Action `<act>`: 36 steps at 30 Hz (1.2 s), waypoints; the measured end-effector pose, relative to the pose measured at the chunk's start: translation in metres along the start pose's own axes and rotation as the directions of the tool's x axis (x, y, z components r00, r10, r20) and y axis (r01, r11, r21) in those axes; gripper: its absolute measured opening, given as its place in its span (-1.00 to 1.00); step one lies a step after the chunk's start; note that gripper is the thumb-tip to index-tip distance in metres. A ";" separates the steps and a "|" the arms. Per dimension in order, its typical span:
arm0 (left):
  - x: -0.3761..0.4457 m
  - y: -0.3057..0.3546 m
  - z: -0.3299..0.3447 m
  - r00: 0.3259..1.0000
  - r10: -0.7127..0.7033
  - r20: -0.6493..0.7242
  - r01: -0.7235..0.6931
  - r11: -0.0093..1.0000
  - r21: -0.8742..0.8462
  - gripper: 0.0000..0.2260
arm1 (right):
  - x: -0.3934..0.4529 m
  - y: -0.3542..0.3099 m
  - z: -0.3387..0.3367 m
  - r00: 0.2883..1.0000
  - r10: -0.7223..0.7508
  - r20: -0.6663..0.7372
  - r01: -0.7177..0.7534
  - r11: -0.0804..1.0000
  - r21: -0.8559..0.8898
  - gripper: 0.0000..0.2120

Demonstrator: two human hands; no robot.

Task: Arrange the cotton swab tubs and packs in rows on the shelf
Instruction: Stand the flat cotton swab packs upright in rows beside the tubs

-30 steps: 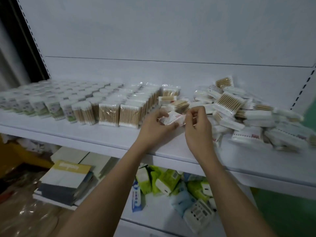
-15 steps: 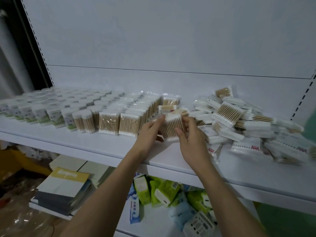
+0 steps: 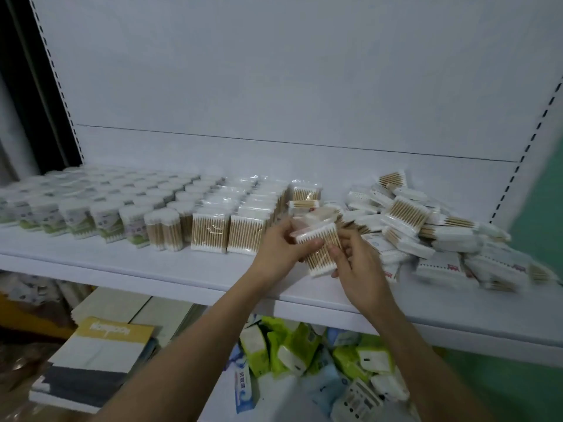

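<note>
A cotton swab pack (image 3: 320, 249) is gripped by both the left hand (image 3: 281, 249) and right hand (image 3: 358, 264), presumably for squaring before joining the rows (image 3: 210, 228) at nine o'clock.

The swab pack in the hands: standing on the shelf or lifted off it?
Lifted and tilted. Both the left hand and right hand grip the swab pack above the shelf.

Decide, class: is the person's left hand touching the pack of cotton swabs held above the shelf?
Touching. The head view shows the left hand with its thumb and fingers curled round the upper end of the swab pack; the right hand grips its lower side.
</note>
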State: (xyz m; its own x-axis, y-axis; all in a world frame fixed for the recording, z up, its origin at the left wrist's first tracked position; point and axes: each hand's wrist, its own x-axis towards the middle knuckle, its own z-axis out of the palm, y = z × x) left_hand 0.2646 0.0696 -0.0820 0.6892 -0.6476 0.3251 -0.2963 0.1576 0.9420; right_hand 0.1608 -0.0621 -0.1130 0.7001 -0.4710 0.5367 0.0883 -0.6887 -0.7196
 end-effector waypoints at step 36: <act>0.237 0.031 -0.046 0.971 0.083 0.224 -0.236 0.496 0.836 -0.79 | 0.143 0.002 0.065 0.937 0.133 0.323 0.170 0.634 -0.755 -0.64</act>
State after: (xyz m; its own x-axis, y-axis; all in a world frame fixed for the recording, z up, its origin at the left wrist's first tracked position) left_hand 0.4497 -0.0449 0.0281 0.4961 -0.7829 0.3754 -0.8621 -0.3924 0.3207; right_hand 0.3067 -0.0949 -0.0664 0.8966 -0.3550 0.2647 -0.3597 -0.9325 -0.0321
